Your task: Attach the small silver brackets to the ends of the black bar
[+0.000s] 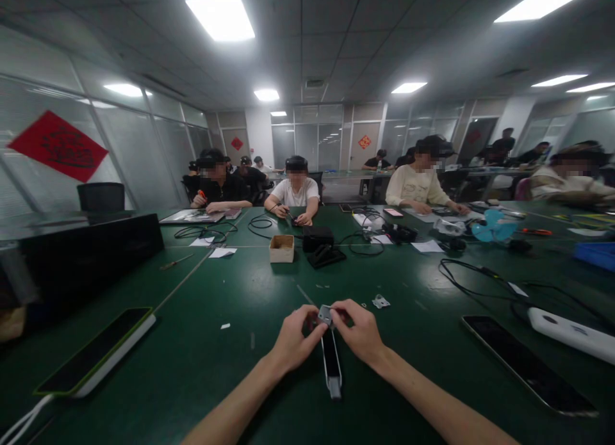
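Between my two hands is a small grey bracket-like piece [325, 314] with holes in it. My left hand [298, 335] pinches it from the left with thumb and fingers. From the right, my right hand [359, 330] grips its other side with closed fingers. Just below, a long narrow black device with a light frame [330, 355] lies on the green table, its grey end toward me; its far end is hidden by the hands and the piece. A light, irregular small part [381, 301] lies beyond my right hand.
Phones lie at left [98, 349] and right [528, 365], with a white device [574, 333] beside the right one. Ahead stand a cardboard box [282, 248] and a black case [318, 238]. Cables [480, 275] and a blue fan [494, 226] are farther right. Several people sit across the table.
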{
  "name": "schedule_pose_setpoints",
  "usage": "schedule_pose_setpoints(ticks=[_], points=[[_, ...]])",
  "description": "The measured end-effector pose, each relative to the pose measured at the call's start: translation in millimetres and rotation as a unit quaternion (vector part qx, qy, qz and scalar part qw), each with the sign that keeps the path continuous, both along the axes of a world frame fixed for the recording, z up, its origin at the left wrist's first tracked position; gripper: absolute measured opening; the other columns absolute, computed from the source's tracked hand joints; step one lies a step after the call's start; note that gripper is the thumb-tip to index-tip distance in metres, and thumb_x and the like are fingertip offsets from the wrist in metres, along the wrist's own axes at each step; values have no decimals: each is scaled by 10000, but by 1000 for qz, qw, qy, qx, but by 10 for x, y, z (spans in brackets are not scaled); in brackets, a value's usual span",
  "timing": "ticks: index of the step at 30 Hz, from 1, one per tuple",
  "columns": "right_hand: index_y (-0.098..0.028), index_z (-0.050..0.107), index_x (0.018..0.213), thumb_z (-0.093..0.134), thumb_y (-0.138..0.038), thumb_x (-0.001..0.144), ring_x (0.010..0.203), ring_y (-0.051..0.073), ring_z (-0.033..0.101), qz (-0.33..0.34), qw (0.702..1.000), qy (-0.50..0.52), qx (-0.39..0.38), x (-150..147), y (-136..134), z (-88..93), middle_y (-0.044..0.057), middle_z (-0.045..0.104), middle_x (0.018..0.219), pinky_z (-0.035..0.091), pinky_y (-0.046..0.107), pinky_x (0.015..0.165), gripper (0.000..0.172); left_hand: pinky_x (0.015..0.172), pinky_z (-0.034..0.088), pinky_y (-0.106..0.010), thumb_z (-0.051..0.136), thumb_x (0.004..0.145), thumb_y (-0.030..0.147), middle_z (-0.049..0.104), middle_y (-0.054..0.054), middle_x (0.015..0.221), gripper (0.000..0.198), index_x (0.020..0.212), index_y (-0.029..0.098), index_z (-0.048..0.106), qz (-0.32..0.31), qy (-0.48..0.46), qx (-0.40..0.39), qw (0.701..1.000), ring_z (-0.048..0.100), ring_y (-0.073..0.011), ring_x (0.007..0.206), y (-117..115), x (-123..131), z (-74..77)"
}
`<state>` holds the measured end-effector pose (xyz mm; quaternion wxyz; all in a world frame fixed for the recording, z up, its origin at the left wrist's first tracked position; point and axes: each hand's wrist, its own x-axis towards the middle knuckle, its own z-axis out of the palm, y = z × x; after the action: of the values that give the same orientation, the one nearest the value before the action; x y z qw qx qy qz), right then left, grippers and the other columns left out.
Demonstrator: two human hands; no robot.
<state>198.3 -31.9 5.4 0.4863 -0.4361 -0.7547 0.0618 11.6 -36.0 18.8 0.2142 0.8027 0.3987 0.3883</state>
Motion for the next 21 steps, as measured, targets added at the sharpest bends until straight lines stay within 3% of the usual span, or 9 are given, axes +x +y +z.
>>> schedule_pose_setpoints(ticks=[4,9,14,17,21], points=[[-176,609,836,502,-254,873,625,125,565,43,999,23,-17,-122,-85,25,22,624,730,467,240,579,137,664,450,-244,490,868,354,613,-24,789,209,887,161,567,11,-88,-37,995,559,-143,701,-14,40,-12],[-169,601,850,475,-226,884,696,134,572,95,994,-55,-1,35,-12,96,36,616,774,480,259,641,142,645,442,-241,476,850,349,620,-13,752,216,847,158,579,58,-106,-63,991,572,-150,685,109,-73,28],[-168,615,896,479,-213,868,786,163,573,72,983,-139,-92,276,121,87,57,621,862,484,304,712,146,622,428,-247,439,837,267,647,-11,721,242,946,153,623,131,11,-93,987,593,-158,641,227,-253,63],[-179,624,926,496,-254,865,801,164,568,85,966,-189,-158,380,184,33,51,620,891,477,305,729,161,636,425,-246,449,819,227,666,-11,723,243,961,155,633,123,80,-111,983,611,-161,652,276,-303,-5],[-185,629,925,482,-285,874,797,155,561,98,956,-201,-193,397,199,3,43,618,892,465,295,734,185,622,414,-232,461,809,201,670,-1,726,226,979,170,608,94,97,-103,986,614,-152,648,299,-278,-118]])
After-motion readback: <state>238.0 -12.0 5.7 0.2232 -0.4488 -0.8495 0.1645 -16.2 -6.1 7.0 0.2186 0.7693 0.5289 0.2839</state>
